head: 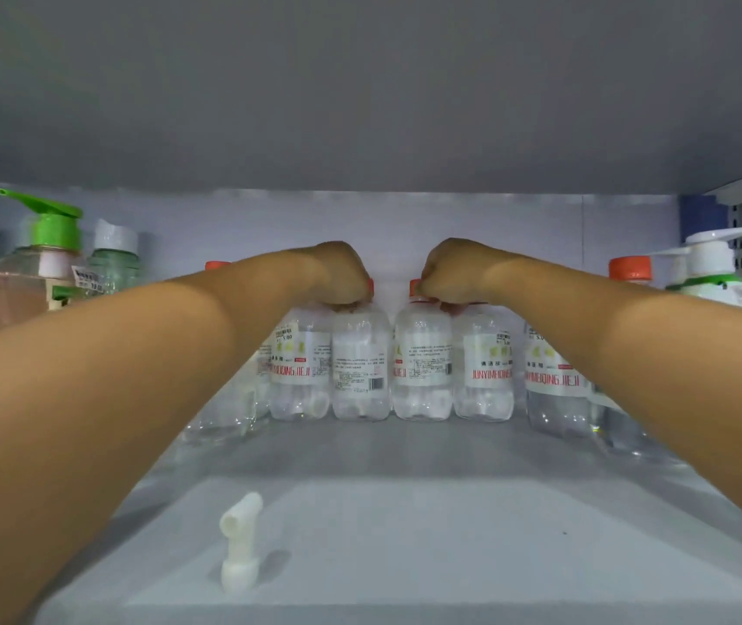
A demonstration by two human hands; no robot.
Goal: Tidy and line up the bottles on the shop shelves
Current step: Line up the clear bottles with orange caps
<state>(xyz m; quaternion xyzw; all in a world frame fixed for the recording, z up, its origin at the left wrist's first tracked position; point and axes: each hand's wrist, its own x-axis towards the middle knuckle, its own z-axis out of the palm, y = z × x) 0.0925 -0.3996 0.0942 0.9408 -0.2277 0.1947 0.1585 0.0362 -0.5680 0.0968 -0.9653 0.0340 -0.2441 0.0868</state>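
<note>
Nearest the camera, a loose white pump spout (240,541) stands on the bare front of the shelf (405,534), well apart from everything else. Beyond it both forearms reach deep to a row of clear bottles (362,367) with orange caps, standing upright near the back wall. The left hand (344,272) is curled down over the caps of two neighbouring bottles left of centre; the right hand (448,272) grips the tops of the two bottles (423,367) just beside them. Each hold is from above, fingers closed round the necks. The bottles' long axes are vertical and the hands sit directly over them, equally near, so any pull forward would likely run straight toward the shelf's front edge. More such bottles flank the arms, with green-capped pump bottles (51,272) at far left.
</note>
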